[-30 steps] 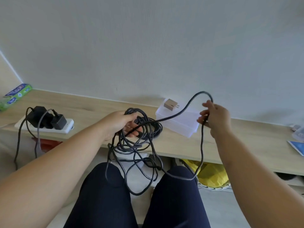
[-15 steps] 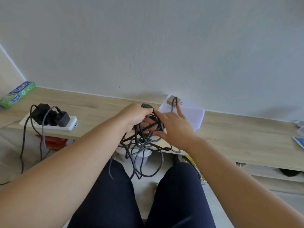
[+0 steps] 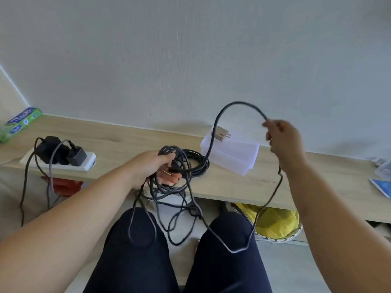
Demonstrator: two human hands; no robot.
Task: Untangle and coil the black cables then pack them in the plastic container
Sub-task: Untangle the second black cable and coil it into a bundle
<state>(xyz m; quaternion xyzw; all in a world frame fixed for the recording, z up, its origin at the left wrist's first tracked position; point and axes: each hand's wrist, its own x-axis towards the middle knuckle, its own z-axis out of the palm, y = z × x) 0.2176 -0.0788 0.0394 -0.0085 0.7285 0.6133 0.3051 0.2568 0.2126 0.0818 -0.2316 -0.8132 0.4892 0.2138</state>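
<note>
Two hands work over a light wooden desk (image 3: 232, 187) that runs along a pale, faintly textured wall (image 3: 190, 49).

Left hand (image 3: 154, 166): held low at the front edge of the desk, fingers curled round a bunch of loops of the black cables (image 3: 190, 170). Part of the bunch lies coiled on the desk just beyond this hand. The rest hangs tangled below it, over and between the knees in dark trousers (image 3: 135, 250).

Right hand (image 3: 283, 140): raised above the desk, well apart from the left hand, back toward the camera. Thumb and fingertips pinch one strand. From the pinch the strand arches up and drops toward the left hand. A second stretch hangs beneath the right hand and crosses the right knee.

Plastic container (image 3: 232, 157): clear, on the desk between the hands, nearer to and below the right hand. A beige plug (image 3: 221, 133) rests on top of it.

Left of the left hand lies a white power strip (image 3: 90, 160) with black adapters (image 3: 53, 149) plugged in. Farther left is a green box (image 3: 21, 123); its print is too blurred to read. Below the right hand, under the desk, a yellow bag (image 3: 273, 220) sits in a basket (image 3: 277, 237).
</note>
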